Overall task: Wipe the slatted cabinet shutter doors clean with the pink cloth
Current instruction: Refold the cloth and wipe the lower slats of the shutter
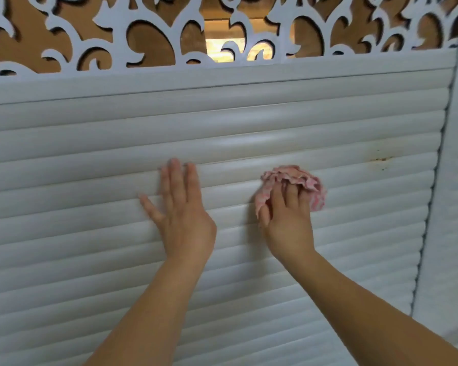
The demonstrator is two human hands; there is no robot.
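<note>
A white slatted shutter door fills most of the view, its slats running sideways. My left hand lies flat against the slats near the middle, fingers straight and pointing up. To its right, my right hand presses a bunched pink cloth against the slats, with the fingers curled into the cloth. The cloth sticks out above and to the right of the fingers. A few brownish stains mark a slat to the right of the cloth.
Above the shutter runs a white carved fretwork panel over a brown backing. A vertical white frame borders the shutter on the right.
</note>
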